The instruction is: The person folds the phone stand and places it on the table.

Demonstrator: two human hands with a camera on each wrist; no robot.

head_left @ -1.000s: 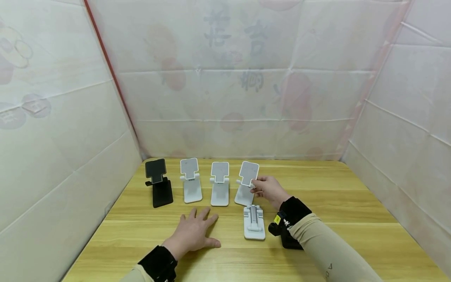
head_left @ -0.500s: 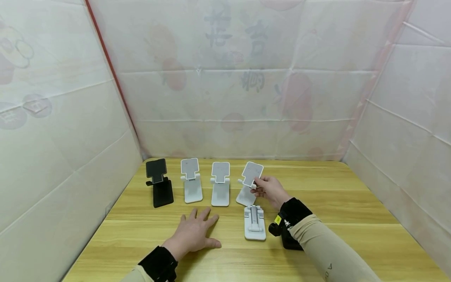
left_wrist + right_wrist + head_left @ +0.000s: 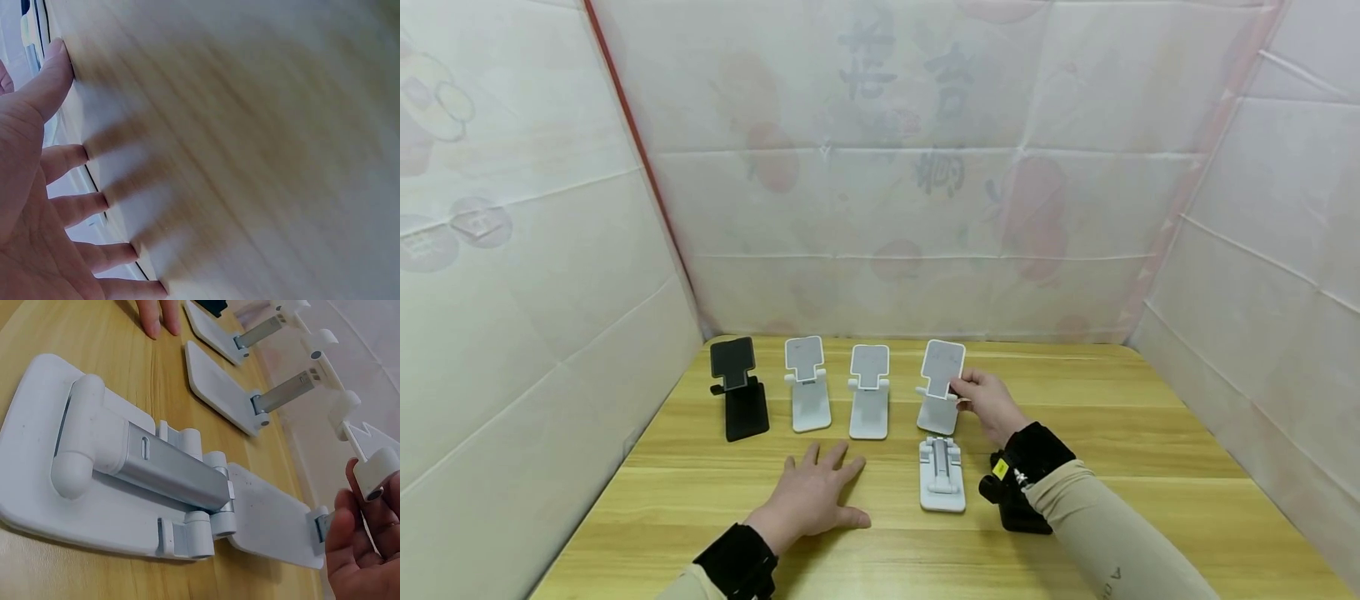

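Right hand [image 3: 988, 402] pinches the right edge of the top plate of a white phone stand [image 3: 942, 385] – thumb & fingers curled onto it. That stand sits upright at the right end of a far row on the wooden table [image 3: 1150, 433], its base on the wood, plate tilted back. In the right wrist view the fingers [image 3: 359, 540] close round the stand's white hinge knob and plate edge, w/ its base lying flat just beside them.

Left hand [image 3: 812, 496] lies flat, palm down on the table at near centre, fingers spread & straight, holding nothing. Left wrist view shows the same – fingertips [image 3: 59, 56] pressed on the wood grain, pic blurry.

Just near of the held stand lies a folded white stand [image 3: 942, 473], collapsed flat, close to but apart from the held one's base. A black wrist unit [image 3: 1015, 500] sits at the right wrist, beside the folded stand.

Rest of the far row, left to right: black stand [image 3: 737, 392], white stand [image 3: 807, 386], another white stand [image 3: 869, 392] – all upright, evenly spaced, not touching.

No boxes, trays or other containers in view. White plastic sheeting [image 3: 887, 167] w/ faint prints walls the table on three sides.
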